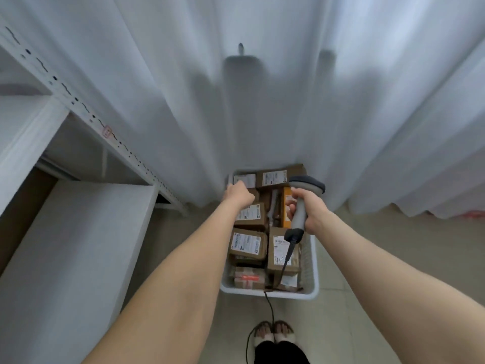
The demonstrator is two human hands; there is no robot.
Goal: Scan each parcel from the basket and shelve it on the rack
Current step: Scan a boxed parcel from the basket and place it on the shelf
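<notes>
A white plastic basket (313, 261) stands on the floor in front of me, filled with several brown cardboard parcels (248, 243) bearing white labels. My left hand (238, 194) reaches into the basket's far left corner, against a labelled parcel (245, 179). Its fingers point down and are hidden behind the back of the hand. My right hand (308, 206) grips the handle of a grey barcode scanner (307, 183), held above the right side of the basket with its head pointing away from me. The scanner's black cable (270, 303) hangs down to the floor.
A white metal rack (78, 232) with flat shelves and a perforated upright (86, 111) stands on the left. White curtains (262, 101) hang just behind the basket. My feet in sandals (274, 334) stand on the tiled floor below the basket.
</notes>
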